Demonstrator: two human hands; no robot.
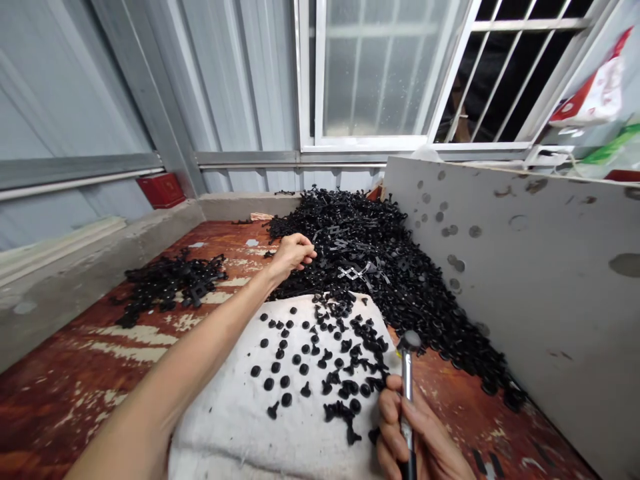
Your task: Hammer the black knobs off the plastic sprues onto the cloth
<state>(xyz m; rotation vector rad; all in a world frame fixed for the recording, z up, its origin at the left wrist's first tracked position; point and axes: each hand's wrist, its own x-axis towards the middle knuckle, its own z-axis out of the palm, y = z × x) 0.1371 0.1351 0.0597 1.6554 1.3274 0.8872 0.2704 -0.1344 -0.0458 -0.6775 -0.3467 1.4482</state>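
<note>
My right hand (417, 433) grips a small hammer (407, 380) by its handle, at the right edge of a white cloth (215, 427). The hammer has a round metal head, a shiny shaft and a black grip, and stands head up. My left hand (296, 252) reaches out to the near left side of a big heap of black parts (350, 227). Its fingers are pinched together; what is between them, if anything, is hidden. Many small black round-headed pegs (305, 349) lie scattered on the cloth, some standing on their heads, others tipped over.
Linked black folding strips (170, 283) form a smaller pile at the left. All this rests on a worn red-brown board (125, 353). A grey panel (500, 267) borders the right side. Behind are a low ledge, a red box (161, 191) and a barred window (380, 73).
</note>
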